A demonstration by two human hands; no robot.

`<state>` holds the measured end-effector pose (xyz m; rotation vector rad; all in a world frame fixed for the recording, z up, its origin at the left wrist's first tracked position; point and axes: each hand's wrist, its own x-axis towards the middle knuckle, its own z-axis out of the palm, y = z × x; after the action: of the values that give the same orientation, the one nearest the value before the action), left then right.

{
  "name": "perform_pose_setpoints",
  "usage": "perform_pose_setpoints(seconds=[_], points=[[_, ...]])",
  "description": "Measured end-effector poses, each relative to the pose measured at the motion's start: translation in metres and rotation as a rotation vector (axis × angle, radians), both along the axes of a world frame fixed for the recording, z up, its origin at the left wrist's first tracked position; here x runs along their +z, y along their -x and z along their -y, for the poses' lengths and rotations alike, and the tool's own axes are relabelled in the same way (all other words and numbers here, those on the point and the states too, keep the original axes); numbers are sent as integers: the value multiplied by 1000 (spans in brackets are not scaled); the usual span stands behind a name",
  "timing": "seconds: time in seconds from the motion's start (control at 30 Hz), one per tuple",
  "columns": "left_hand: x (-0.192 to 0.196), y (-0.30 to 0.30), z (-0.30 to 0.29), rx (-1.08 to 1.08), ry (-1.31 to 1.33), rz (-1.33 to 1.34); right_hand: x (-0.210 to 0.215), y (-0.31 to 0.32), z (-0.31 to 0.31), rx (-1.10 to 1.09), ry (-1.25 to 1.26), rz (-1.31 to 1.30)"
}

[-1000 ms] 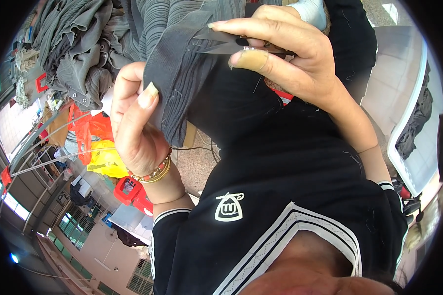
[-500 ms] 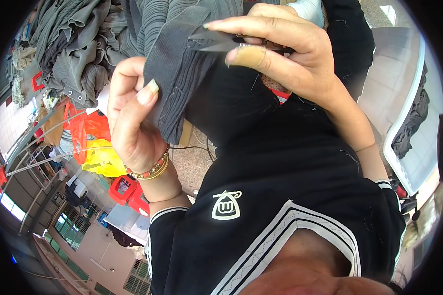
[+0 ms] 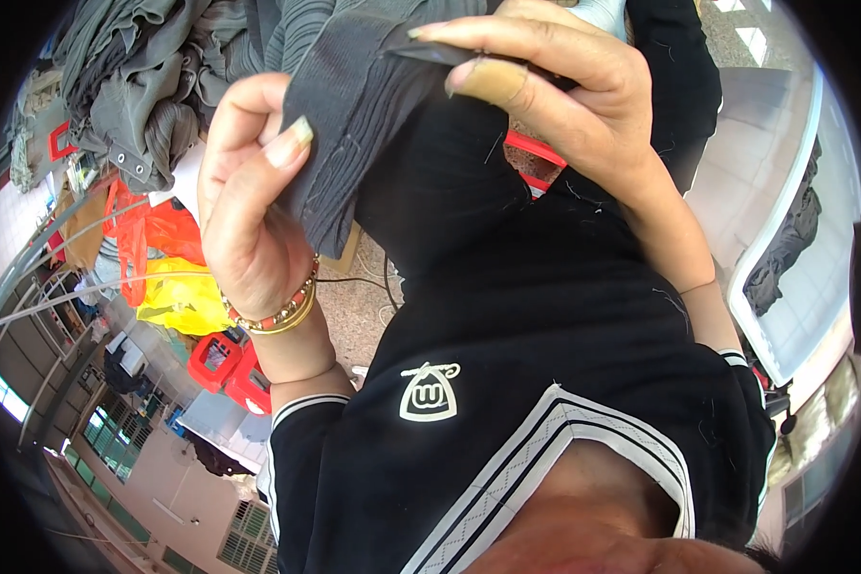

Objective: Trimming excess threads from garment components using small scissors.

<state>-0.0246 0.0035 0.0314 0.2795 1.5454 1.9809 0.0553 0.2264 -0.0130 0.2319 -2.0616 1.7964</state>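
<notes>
- A white emblem [image 3: 429, 392], shaped like a tied sack, is seen printed on the black shirt, lower centre of the frame.
- A crumpled yellow plastic bag [image 3: 174, 298] is seen at centre left.
- An orange-red plastic bag [image 3: 158, 230] is seen just above it.

Daylight falls on a speckled pinkish floor [image 3: 354, 320]. At far left a heap of grey garments [image 3: 134, 86] lies above orange and yellow plastic bags [image 3: 167, 263]; red plastic stools [image 3: 230, 368] stand nearer. A white-rimmed table [image 3: 784, 239] curves along the right.
</notes>
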Motion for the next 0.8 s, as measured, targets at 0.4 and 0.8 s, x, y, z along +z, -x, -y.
perform_pose_setpoints(seconds=[0.4, 0.8], points=[[-3, -18, -6, 118, 124, -391, 16, -12, 11, -98, -241, 1], [-12, -28, -2, 214, 602, -1327, -14, -9, 13, -107, -397, -188]])
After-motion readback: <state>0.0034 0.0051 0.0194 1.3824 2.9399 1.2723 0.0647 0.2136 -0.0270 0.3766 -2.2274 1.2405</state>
